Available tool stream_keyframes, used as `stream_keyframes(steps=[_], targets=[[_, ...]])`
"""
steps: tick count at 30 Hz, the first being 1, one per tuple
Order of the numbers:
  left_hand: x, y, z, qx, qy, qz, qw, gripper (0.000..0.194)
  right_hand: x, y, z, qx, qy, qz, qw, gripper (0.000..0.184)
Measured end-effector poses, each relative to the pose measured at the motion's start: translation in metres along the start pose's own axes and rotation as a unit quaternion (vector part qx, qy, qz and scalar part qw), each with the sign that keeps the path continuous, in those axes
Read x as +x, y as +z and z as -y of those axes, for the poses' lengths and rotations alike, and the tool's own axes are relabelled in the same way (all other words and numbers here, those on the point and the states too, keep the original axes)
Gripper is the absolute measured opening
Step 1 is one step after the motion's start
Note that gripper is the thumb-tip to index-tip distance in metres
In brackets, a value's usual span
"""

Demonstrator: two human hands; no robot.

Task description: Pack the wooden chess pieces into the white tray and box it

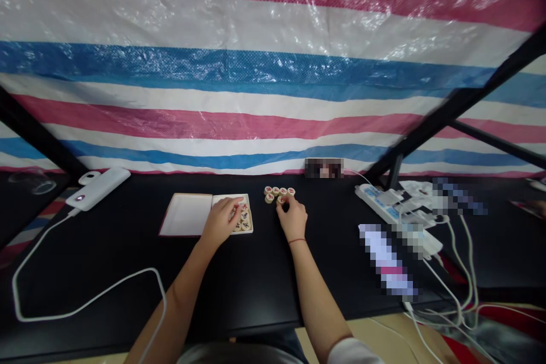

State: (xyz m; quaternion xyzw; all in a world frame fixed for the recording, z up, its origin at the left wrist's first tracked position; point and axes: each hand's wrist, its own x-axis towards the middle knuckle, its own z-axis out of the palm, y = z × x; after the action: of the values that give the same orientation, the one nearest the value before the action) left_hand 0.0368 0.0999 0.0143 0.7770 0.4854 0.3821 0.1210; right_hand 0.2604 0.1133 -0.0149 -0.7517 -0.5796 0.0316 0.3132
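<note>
Several round wooden xiangqi pieces (pixel 275 192) with red characters stand in a loose cluster on the black table top (pixel 128 239). My right hand (pixel 292 217) is at the cluster's near side, its fingertips pinching one piece. To the left lies an open shallow box, with its white-lined lid (pixel 186 214) flat on the table. Its white tray (pixel 249 222) holds several more pieces (pixel 244 226). My left hand (pixel 220 222) is over the tray, fingers extended across it, and hides part of the tray and whatever lies beneath them.
A white power bank (pixel 98 188) sits at the back left, with its white cable (pixel 85 299) looping across the table. A power strip (pixel 377 203) with plugged-in cables lies on the right. A striped plastic sheet (pixel 273 96) hangs behind the table.
</note>
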Motion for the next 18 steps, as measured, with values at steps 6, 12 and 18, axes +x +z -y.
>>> stream_keyframes(steps=[6,12,18], targets=[[0.0,0.001,0.003,0.004,0.008,-0.013,1.0,0.025,0.0,0.003,0.001,0.012,-0.01,-0.003,1.0,0.015],[-0.001,0.005,0.008,0.006,0.011,-0.024,1.0,0.024,0.0,0.006,-0.001,0.014,-0.012,0.001,1.0,0.017],[0.002,0.003,0.007,0.135,-0.074,0.006,0.988,0.024,-0.011,0.0,0.02,0.085,-0.061,-0.049,0.993,0.025]])
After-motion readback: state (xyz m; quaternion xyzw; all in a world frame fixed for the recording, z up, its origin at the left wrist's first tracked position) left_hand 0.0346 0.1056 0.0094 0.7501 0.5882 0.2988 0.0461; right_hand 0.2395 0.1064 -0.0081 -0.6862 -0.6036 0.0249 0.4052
